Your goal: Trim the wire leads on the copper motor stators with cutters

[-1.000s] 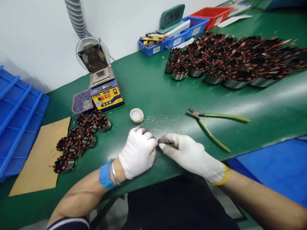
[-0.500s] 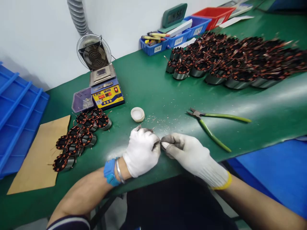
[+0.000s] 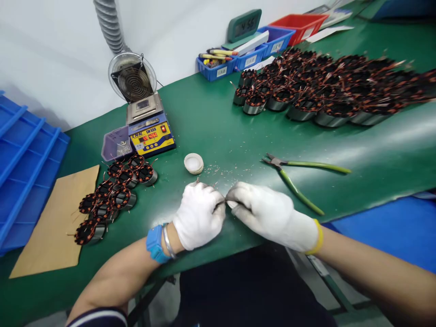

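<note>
My left hand (image 3: pixel 198 217), in a white glove, is closed over a copper-wound motor stator. The glove hides nearly all of it; only bits of copper wire show above the knuckles. My right hand (image 3: pixel 264 206), gloved with a yellow cuff, pinches thumb against fingers right beside the left fingertips. Between the fingertips is what looks like a thin wire end, mostly hidden. Just beyond my left hand sits a small round white dish (image 3: pixel 194 163). Green-handled cutting pliers (image 3: pixel 296 175) lie spread apart to the right of my right hand. Small wire clippings (image 3: pixel 218 170) are scattered ahead of both hands.
Several wound stators (image 3: pixel 122 175) stand at the left, near brown cardboard (image 3: pixel 56 222). Behind them are a solder pot (image 3: pixel 152 138) and a purple tray (image 3: pixel 117 143). Many more stators (image 3: pixel 306 91) fill the back right, before blue bins (image 3: pixel 216 70) and a red bin (image 3: pixel 301 27).
My right hand has turned so that its back faces up more, its fingertips still against the left ones. My left hand keeps its grip. The whole view has shifted slightly.
</note>
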Available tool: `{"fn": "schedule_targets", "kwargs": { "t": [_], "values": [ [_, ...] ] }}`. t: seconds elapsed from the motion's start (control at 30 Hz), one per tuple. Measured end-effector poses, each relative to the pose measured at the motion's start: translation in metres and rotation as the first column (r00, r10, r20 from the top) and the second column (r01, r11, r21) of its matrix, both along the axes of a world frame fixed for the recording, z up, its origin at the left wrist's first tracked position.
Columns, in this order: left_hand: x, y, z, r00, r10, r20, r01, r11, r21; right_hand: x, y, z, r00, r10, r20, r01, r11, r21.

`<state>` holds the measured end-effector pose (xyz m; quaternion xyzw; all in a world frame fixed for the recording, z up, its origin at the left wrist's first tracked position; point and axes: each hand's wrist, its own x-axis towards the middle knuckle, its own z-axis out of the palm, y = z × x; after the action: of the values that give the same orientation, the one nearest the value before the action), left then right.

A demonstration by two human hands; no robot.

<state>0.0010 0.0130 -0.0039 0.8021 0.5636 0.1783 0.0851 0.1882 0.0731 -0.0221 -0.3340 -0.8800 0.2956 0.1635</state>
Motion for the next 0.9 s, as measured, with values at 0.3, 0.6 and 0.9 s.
{"fn": "schedule_targets", "kwargs": {
  "t": [0.3, 0.6, 0.9],
  "values": [
    [0.001, 0.001, 0.004, 0.999, -0.024, -0.036, 0.022, 0.998, -0.062, 0.008, 0.005, 0.001, 0.994, 0.060, 0.093, -0.084, 0.956, 0.280],
    [0.001, 0.001, 0.001, 0.999, -0.022, -0.043, 0.021, 0.999, -0.036, -0.005, -0.002, 0.002, 0.998, -0.048, 0.051, 0.065, 0.905, -0.419],
    [0.002, 0.000, 0.005, 0.998, -0.022, -0.063, 0.018, 0.998, -0.063, 0.002, 0.009, -0.003, 0.988, 0.152, 0.029, -0.150, 0.986, -0.072]
  ]
}}
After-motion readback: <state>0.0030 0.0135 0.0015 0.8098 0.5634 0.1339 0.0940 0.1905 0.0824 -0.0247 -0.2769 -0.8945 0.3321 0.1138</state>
